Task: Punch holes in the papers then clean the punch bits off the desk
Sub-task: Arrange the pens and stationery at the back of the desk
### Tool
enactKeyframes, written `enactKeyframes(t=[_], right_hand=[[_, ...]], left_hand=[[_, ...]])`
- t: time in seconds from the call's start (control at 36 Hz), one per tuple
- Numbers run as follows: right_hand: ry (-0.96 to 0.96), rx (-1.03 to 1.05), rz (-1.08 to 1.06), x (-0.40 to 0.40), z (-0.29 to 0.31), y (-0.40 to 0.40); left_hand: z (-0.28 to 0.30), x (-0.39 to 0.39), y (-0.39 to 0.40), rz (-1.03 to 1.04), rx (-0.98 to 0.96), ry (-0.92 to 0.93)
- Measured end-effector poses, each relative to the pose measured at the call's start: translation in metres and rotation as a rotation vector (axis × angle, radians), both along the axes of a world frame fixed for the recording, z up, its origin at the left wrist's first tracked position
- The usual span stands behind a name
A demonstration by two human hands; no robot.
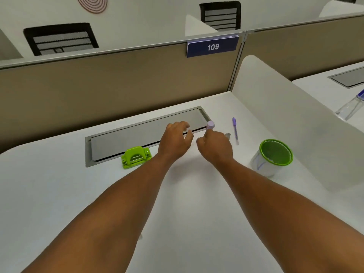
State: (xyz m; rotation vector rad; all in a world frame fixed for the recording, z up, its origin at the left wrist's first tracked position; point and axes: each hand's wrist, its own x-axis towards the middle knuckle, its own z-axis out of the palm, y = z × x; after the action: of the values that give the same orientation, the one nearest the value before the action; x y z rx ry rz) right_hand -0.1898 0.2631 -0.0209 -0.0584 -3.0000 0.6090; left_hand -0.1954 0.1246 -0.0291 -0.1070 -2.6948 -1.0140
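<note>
I see even, bright overhead light; soft shadows under both forearms on the desk (59,194). Fingers motion-blurred; partition lines beyond the desk bow.

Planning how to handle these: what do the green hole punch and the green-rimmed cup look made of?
Hole punch: seemingly glossy lime-green moulded plastic, with what look like metal parts under the lever. Cup: green rim and inside, white outer wall with a blue mark; smooth, probably plastic, though the blur leaves it open.
</note>
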Motion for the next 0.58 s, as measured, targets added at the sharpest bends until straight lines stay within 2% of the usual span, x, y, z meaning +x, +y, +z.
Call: enactKeyframes(t=[0.28,0.58], right_hand=[[-0.188,-0.021,0.361,0.105,-0.008,-0.097],[-0.305,0.101,0.529,0.188,-0.023,-0.16]], left_hand=[[0.0,0.104,-0.077,0.254,0.011,-0.065],[-0.025,0.207,-0.15,0.342,-0.14,-0.273]])
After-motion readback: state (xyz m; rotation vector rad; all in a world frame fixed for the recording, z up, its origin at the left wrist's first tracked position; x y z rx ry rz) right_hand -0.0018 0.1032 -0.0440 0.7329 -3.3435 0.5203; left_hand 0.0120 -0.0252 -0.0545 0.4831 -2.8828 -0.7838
